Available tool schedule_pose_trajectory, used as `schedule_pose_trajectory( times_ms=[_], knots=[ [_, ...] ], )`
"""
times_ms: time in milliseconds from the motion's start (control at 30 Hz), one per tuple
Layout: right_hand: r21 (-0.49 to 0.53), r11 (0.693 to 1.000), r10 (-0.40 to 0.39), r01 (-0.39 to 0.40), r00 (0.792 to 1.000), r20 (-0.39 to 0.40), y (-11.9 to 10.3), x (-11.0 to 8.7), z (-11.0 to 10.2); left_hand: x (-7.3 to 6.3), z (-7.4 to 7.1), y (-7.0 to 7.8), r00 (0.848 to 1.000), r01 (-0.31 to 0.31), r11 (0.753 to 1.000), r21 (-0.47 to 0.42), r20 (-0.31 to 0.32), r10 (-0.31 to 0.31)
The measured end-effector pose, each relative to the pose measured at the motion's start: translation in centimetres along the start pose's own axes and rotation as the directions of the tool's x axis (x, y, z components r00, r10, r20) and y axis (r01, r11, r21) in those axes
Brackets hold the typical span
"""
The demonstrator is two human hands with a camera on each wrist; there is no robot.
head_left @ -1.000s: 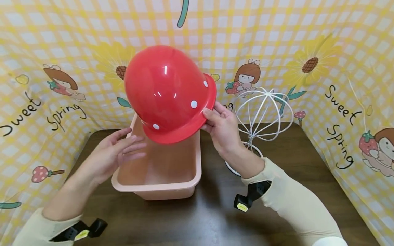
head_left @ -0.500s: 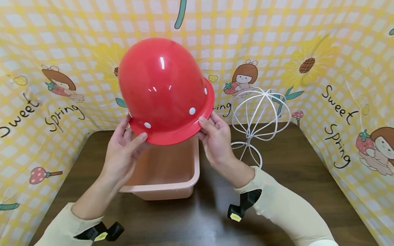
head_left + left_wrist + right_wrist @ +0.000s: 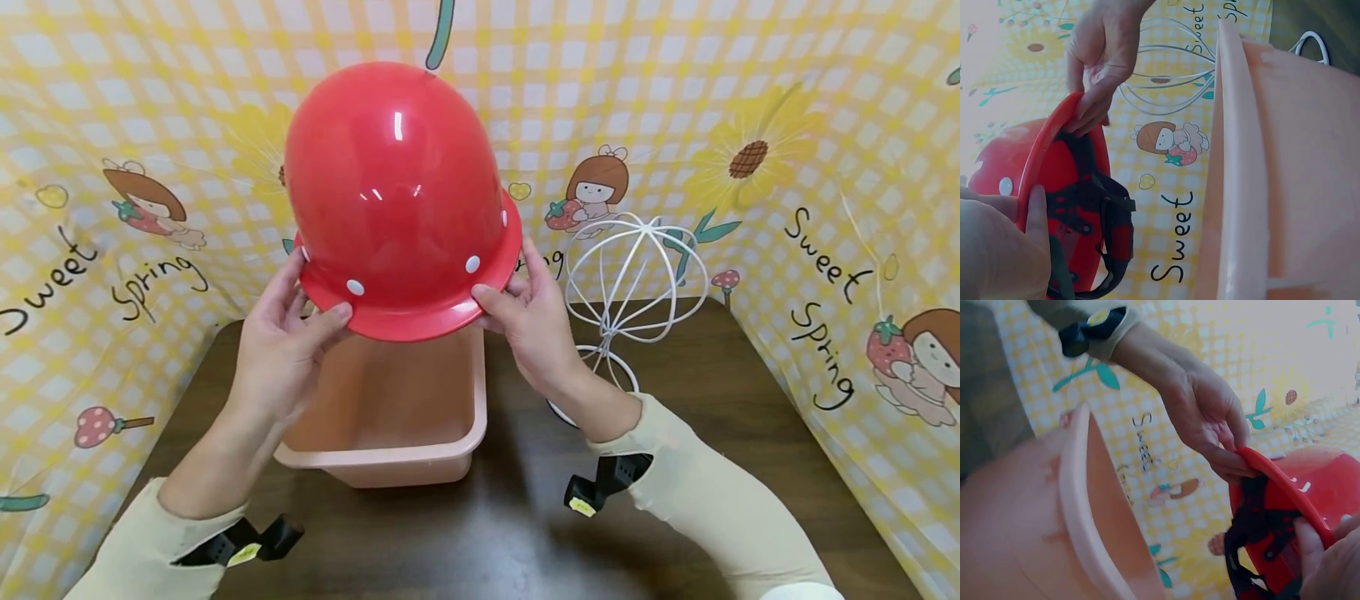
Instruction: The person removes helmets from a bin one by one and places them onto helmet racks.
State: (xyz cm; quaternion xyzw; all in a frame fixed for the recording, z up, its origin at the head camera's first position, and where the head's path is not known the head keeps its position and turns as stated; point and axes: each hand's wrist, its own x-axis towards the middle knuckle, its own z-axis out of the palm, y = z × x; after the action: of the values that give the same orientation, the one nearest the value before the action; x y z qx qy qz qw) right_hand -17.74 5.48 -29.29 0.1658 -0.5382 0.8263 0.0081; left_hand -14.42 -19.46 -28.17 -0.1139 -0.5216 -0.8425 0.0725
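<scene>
A glossy red hard hat [image 3: 393,192] with white round dots hangs in the air above the pink bin [image 3: 390,454], dome up. My left hand [image 3: 281,350] pinches its brim on the left side, thumb on top. On the right side of the brim, my right hand [image 3: 536,321] pinches it the same way. The left wrist view shows the hat's underside, with a black suspension harness [image 3: 1116,231] and straps inside. In the right wrist view both hands grip the red brim [image 3: 1285,487], beside the bin's rim.
A white wire stand [image 3: 637,283] with a balloon-shaped top is to the right of the bin on the dark wooden table [image 3: 525,533]. Yellow checked cloth [image 3: 750,50] with printed figures surrounds the table at the back and sides.
My left hand has come up from beside the hat and taken hold of the brim. The hat, first in my right hand alone, has risen and levelled out between both hands.
</scene>
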Motion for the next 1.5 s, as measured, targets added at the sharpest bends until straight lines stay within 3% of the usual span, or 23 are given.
schedule_pose_trajectory(
  times_ms=[267,433,800,1167,1500],
  knots=[
    [-0.115,0.981,0.168,-0.157,0.981,0.097,-1.3,1.1,-0.7,0.3,-0.4,0.3,1.0,0.003,0.999,0.043,0.004,-0.003],
    [-0.177,0.956,0.251,-0.232,0.964,0.089,-1.3,1.2,-1.1,0.2,-0.2,0.2,1.0,0.013,0.991,0.132,-0.003,-0.013],
    [-0.216,0.951,0.248,-0.223,0.964,0.094,-2.1,1.1,-0.9,0.0,0.7,0.1,0.993,0.079,0.972,0.222,-0.1,-0.058],
    [-0.203,0.959,0.223,-0.199,0.969,0.105,-4.7,0.9,-2.1,0.6,3.1,1.2,0.994,0.107,0.944,0.311,-0.058,-0.094],
    [-0.235,0.961,0.176,-0.148,0.979,0.104,-8.6,0.5,-4.2,2.0,7.1,1.6,0.994,0.104,0.949,0.298,-0.008,-0.106]
  ],
)
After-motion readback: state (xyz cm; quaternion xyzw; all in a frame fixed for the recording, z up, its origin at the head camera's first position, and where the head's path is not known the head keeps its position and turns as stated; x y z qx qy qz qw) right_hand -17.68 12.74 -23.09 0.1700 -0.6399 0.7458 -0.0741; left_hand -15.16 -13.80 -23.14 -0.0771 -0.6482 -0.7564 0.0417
